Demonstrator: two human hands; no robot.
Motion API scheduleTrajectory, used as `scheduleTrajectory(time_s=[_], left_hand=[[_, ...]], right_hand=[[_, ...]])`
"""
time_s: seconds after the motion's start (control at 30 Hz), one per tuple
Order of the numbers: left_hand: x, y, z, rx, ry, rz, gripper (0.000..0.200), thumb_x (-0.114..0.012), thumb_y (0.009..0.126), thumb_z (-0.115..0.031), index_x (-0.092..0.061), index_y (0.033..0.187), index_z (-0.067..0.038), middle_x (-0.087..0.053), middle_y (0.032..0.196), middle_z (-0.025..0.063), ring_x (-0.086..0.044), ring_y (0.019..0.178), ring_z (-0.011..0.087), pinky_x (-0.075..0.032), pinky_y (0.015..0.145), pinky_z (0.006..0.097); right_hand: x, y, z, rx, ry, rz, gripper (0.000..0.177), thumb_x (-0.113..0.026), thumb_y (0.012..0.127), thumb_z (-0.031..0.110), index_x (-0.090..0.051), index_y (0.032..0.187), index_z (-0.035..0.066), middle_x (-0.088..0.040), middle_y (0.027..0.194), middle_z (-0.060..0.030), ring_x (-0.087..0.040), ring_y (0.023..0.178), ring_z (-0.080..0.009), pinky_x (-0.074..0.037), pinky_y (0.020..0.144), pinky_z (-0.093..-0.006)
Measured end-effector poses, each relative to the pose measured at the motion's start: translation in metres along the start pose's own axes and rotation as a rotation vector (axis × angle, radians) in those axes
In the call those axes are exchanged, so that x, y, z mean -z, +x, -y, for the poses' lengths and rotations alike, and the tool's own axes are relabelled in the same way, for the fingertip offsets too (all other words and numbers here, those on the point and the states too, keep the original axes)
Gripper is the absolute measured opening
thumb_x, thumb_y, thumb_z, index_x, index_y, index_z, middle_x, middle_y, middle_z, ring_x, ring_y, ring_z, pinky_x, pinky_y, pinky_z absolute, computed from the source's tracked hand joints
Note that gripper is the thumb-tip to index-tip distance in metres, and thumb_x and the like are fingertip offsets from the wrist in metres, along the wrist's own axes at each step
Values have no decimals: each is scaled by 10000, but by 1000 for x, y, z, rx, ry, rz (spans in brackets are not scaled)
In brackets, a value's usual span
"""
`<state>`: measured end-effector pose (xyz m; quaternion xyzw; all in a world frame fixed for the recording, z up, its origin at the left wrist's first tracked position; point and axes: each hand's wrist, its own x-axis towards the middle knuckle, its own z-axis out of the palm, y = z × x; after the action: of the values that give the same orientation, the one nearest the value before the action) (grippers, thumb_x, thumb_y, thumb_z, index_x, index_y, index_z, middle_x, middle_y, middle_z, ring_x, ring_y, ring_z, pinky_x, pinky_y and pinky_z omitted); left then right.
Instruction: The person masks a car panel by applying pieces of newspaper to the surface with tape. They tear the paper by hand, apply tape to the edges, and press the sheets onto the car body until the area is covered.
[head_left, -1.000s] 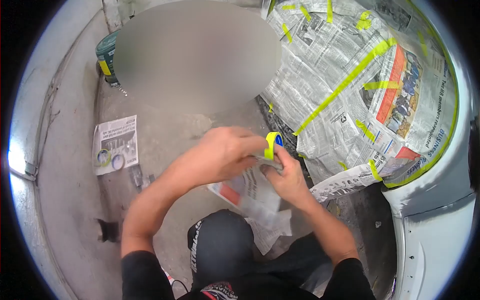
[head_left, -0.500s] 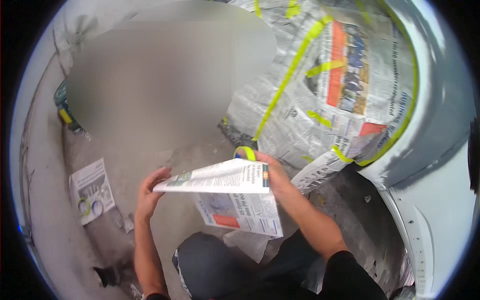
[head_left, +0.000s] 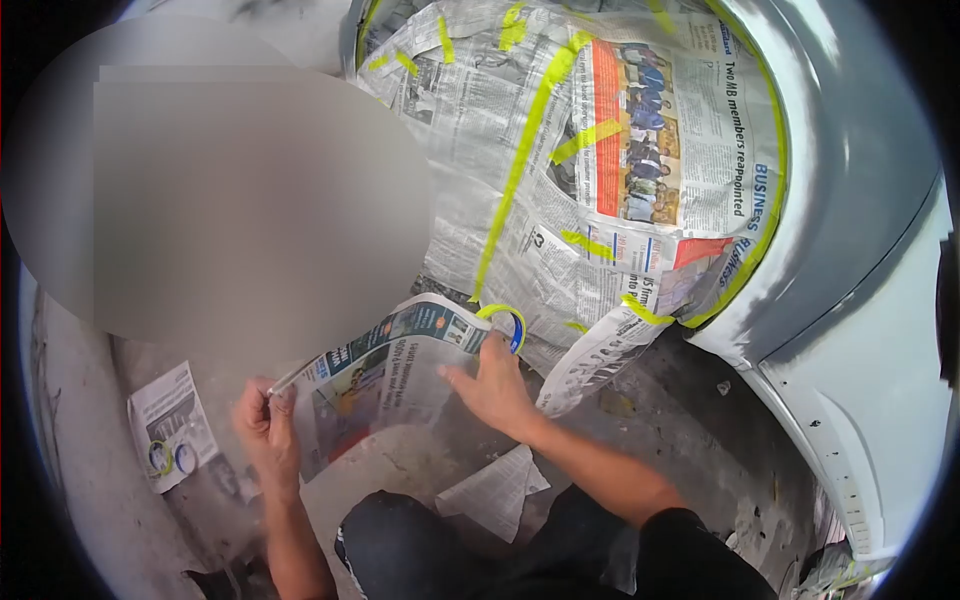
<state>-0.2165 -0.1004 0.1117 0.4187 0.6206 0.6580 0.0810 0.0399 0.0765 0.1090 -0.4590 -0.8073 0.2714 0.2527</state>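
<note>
Newspaper sheet (head_left: 385, 365) hangs stretched between both hands, just left of centre in the frame and just below the already papered wheel (head_left: 600, 200). From my remote seat I see the left hand (head_left: 265, 425), at lower left, closed in a pinch on the sheet's far corner. The right hand (head_left: 490, 385), at centre, keeps the tape roll (head_left: 503, 325) hooked at its upper edge, with its other fingers spread on the sheet's right end. I cannot tell which finger carries the roll.

To do this well, I would keep the sheet taut and flat and bring its top edge up to overlap the taped paper above. I would hold the pinch until the right end is seated. Slack would let it fold. A loose scrap (head_left: 495, 490) lies on the floor (head_left: 660, 400) below.
</note>
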Motion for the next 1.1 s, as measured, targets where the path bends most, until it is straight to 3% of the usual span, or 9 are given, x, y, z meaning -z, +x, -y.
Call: scheduleTrajectory(time_s=[0.17,0.3,0.4,0.53,0.63,0.77,0.87,0.97,1.1], left_hand=[[3,5,-13,29,66,-222,254,-650,985,-155,-564,775,-42,-499,730,-41,-442,694,68,-364,599,266],[-30,-6,-30,-252,323,-49,46,-706,848,-34,-663,839,-22,-563,722,89,-540,638,190,-424,588,309],[-57,-12,-47,-279,364,93,215,-693,805,14,-729,1009,-45,-594,788,116,-603,698,260,-482,630,365],[-71,-20,-32,-310,456,124,356,-660,808,40,-727,1145,-51,-642,875,124,-638,780,292,-519,708,404],[-75,-21,-16,-401,437,123,289,-606,880,66,-700,1147,10,-694,1054,168,-679,919,294,-538,813,365],[-66,-24,-7,-15,228,320,304,-550,968,18,-632,1260,34,-668,1238,189,-648,1127,279,-508,945,354],[-76,-28,13,-43,145,268,319,-526,996,6,-595,1304,51,-665,1250,184,-648,1133,263,-482,995,338],[-80,-28,21,71,-102,320,336,-514,1028,-78,-577,1319,77,-657,1262,181,-659,1101,254,-490,996,338],[-83,-19,-81,399,-66,326,482,-622,1007,-319,-627,1325,44,-723,1144,155,-663,974,213,-509,811,339]], right_hand=[[6,-1,11,95,88,-200,752,-780,862,304,-407,1386,-85,-589,1244,-273,-583,1189,-384,-436,1037,-445],[-1,-9,40,198,669,152,600,-774,902,256,-444,1309,-37,-641,1130,-156,-623,1051,-206,-497,947,-376],[-25,-13,69,109,1020,342,597,-771,899,288,-461,1296,-32,-642,1118,-153,-621,1053,-202,-500,927,-370],[-36,-9,73,108,739,209,484,-734,906,332,-526,1172,-14,-652,956,-131,-626,897,-187,-512,776,-374],[-37,-10,71,81,784,262,404,-697,933,158,-512,1251,-8,-636,1001,-55,-588,944,-96,-505,849,-307],[-50,-12,65,52,841,193,407,-646,938,135,-497,1279,-28,-636,1029,-66,-572,980,-106,-496,871,-324],[-56,-9,61,120,852,63,406,-630,932,122,-501,1285,-30,-632,1038,-89,-551,988,-108,-486,858,-323],[-55,-8,64,190,871,-67,396,-631,888,106,-489,1226,-44,-649,893,-182,-637,815,-291,-490,759,-408],[-45,-9,63,169,808,42,320,-634,926,143,-512,1174,-18,-583,920,-136,-548,845,-158,-476,753,-359]])
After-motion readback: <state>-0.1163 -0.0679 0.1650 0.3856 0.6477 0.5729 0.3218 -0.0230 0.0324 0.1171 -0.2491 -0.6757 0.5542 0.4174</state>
